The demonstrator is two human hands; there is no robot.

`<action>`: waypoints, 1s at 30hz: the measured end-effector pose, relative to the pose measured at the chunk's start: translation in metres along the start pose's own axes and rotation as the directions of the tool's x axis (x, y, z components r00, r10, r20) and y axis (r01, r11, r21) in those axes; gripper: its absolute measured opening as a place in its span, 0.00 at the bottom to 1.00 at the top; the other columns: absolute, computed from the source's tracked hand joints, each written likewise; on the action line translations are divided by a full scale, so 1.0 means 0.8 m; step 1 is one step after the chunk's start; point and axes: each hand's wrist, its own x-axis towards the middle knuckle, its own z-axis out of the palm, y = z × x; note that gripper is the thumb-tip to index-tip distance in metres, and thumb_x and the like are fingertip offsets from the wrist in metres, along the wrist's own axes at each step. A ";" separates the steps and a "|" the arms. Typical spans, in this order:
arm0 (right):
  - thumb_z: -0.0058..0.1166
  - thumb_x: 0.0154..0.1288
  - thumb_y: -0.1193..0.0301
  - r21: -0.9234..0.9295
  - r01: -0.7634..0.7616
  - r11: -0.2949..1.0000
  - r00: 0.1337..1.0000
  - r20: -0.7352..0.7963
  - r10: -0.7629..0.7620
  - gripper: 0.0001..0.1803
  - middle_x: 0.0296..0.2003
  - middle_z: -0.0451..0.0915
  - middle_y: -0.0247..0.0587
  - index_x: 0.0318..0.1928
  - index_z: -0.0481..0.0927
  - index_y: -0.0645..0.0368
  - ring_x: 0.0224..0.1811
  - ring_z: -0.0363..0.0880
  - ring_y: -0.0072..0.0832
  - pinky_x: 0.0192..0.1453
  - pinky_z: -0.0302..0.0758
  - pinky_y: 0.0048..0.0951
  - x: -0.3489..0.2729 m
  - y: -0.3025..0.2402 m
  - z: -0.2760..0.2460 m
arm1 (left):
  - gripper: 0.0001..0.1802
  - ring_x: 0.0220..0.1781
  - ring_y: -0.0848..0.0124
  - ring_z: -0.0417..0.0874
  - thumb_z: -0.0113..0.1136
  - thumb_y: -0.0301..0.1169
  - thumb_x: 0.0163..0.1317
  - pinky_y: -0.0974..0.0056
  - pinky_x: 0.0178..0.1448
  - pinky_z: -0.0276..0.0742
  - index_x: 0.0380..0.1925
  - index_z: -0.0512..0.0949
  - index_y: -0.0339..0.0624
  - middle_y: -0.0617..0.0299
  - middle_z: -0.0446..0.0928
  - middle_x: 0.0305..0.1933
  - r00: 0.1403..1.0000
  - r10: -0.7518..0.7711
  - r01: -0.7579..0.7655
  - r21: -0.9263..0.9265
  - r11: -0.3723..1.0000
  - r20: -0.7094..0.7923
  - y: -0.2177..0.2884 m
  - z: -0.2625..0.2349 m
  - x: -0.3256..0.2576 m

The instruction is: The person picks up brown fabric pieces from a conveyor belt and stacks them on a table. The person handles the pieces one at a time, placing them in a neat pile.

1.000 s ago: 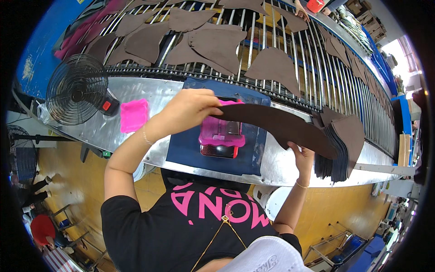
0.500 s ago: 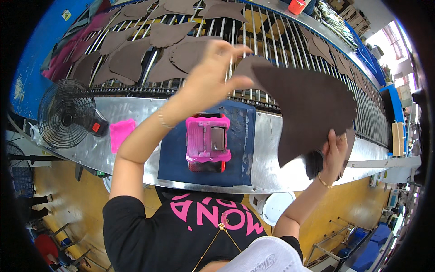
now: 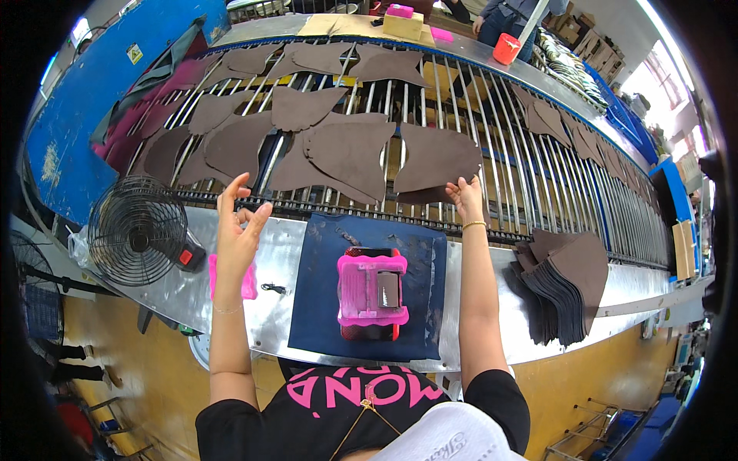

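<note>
My right hand (image 3: 467,198) pinches the near right corner of a flat brown leather piece (image 3: 437,156), which lies over the metal rods of the conveyor. Further left, my left hand (image 3: 242,223) is raised near the conveyor's front edge, its fingers apart and nothing in them. Beside the held piece lie overlapping brown pieces (image 3: 346,157) of similar curved shape. On the metal table, to the right of my right forearm, a thick stack of brown pieces (image 3: 565,288) is fanned out.
A pink tray-like device (image 3: 373,290) sits on a dark blue mat (image 3: 315,307) between my forearms. At left stands a black wire fan (image 3: 138,230), near a pink pad (image 3: 248,283). Beyond the conveyor (image 3: 500,154) are a red bucket (image 3: 506,48) and a person (image 3: 503,23).
The brown piece in my right hand has gone from above the stack onto the conveyor rods. My left hand has moved left and nearer. The whole view has shifted slightly.
</note>
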 end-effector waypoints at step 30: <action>0.60 0.53 0.41 -0.629 -0.777 0.025 0.493 -0.633 -0.597 0.32 0.46 0.81 0.44 0.43 0.81 0.58 0.50 0.79 0.45 0.52 0.74 0.47 -0.326 -0.263 -0.353 | 0.35 0.21 0.85 0.66 0.59 0.27 0.64 0.80 0.17 0.60 0.69 0.55 0.49 0.60 0.66 0.53 0.989 -0.016 0.034 -0.119 0.992 0.149 -0.020 0.040 -0.005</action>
